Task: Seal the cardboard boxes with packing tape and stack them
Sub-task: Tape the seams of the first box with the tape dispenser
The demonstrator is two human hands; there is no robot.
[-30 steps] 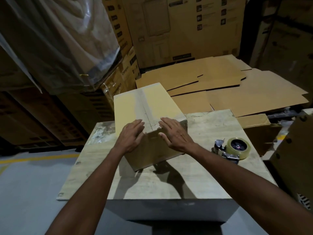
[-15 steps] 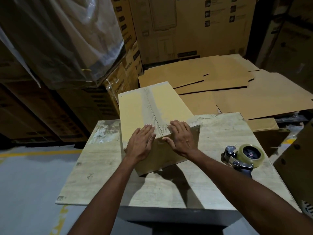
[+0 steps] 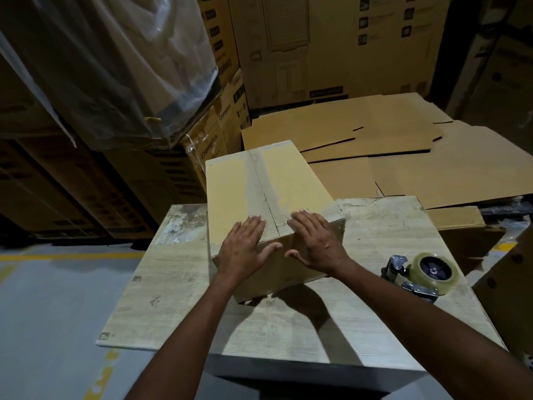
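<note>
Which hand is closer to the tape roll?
Right. The right hand lies flat on the box, on the side toward the tape roll; the left hand lies on the box too, farther left.

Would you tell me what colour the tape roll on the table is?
The tape roll is pale yellowish with a black hub; head view shows it best.

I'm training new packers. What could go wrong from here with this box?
1. The tape on the box looks wrinkled near the front edge, between the left hand and right hand pressing flat; it may peel there.
2. The dispenser lies near the right edge of the table, beside the right forearm; lifting the box could knock it off.
</note>
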